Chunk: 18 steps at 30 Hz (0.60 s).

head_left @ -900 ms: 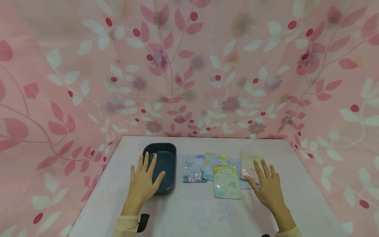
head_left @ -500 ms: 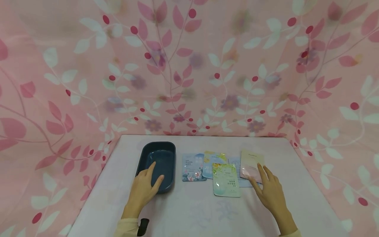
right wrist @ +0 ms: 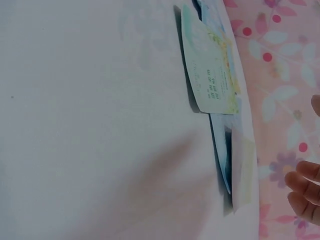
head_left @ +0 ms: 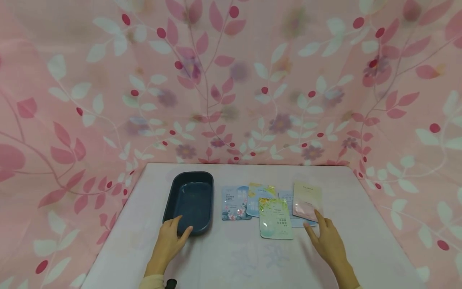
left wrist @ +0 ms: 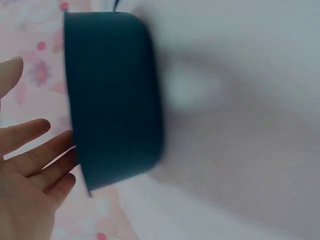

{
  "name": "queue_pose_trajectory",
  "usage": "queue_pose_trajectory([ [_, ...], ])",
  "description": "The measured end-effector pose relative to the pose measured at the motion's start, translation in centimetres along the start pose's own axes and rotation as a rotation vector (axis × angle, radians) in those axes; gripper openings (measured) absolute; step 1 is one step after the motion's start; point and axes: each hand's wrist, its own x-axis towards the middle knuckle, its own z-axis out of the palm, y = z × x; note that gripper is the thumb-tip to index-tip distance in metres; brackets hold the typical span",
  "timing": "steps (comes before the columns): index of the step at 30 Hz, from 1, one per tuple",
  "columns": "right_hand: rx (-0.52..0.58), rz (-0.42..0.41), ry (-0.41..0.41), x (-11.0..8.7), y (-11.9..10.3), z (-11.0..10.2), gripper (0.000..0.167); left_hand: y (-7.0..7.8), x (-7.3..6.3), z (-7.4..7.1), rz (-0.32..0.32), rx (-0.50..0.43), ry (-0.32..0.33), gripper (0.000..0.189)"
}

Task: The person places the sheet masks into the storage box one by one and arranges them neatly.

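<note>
While pointing lengthwise away from left fingertips (head_left: 177, 219): blue tray (head_left: 194, 202)
Left hand (head_left: 167, 238): fingers apart
Right hand (head_left: 327, 238): fingers apart, near pink sachet (head_left: 305, 209)

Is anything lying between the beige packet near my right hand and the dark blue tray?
Yes. Between the beige packet and the tray lie the light blue packet, green packet, yellow-topped packet and floral packet; nothing upright stands there.

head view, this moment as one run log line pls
left hand: at near end of blue tray, contact unclear | right hand: hovers by pink-beige packet, holding nothing | five packets: on table, right of tray
</note>
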Motion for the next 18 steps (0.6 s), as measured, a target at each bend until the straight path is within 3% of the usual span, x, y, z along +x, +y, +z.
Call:
queue_pose_trajectory([
  [4, 0.018, 0.03, -0.056, -0.2, 0.3, 0.7, 0.055, -1.0, -0.4, 0.8, 0.06, 0.032, 0.058, 0.053],
  [11, 0.036, 0.046, -0.089, -0.5, 0.8, 2.5, 0.045, -2.1, -0.7, 1.8, 0.137, 0.045, 0.102, 0.042],
  [18, 0.065, 0.171, -0.268, -0.3, 0.8, 4.3, 0.045, -2.7, -0.8, 3.0, 0.272, -0.009, 0.215, 0.031],
])
